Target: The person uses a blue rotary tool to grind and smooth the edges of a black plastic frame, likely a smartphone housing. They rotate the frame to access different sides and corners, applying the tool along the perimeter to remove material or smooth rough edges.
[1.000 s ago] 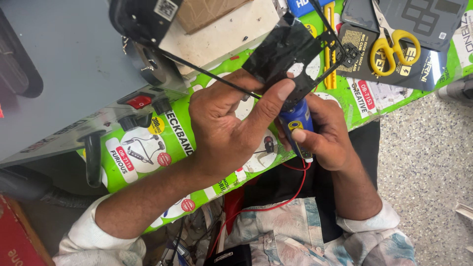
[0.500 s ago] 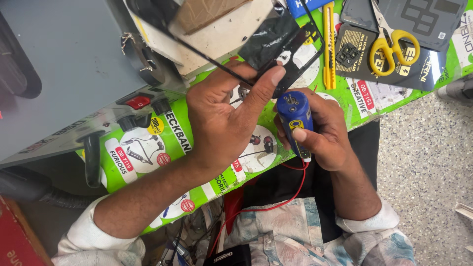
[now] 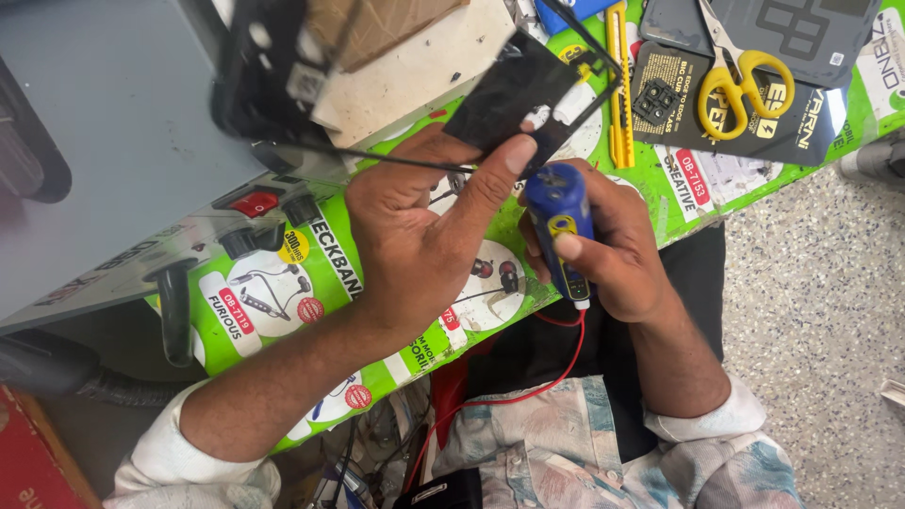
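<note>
Holding a thin black panel [image 3: 514, 94] up off the bench, the left hand [image 3: 415, 245] pinches its near edge, with the thumb pressed flat on the front so the panel cannot wobble. The panel is tipped up toward the person, most likely so they can see the spot being worked on. The right hand [image 3: 613, 254] is wrapped tight around a little blue tool [image 3: 559, 226] with a yellow button, one finger resting on the tool's body. The tool points up at the near edge of the panel, just beside the left thumb, though I cannot tell if its tip touches. A red wire [image 3: 537, 377] hangs from the tool's near end and runs down over the person's lap. Both hands are close together over the green mat [image 3: 283, 283] with pictures on it, which covers the bench. Far to the right on that mat lie yellow scissors [image 3: 745, 80] on a dark flat card [image 3: 754, 104], and a yellow knife [image 3: 617, 85] lies left of them, well apart from the hands. On the left sits a grey machine [image 3: 104, 141] with a red switch [image 3: 253, 203] and black knobs. I see no box, bowl or tray holding anything.
</note>
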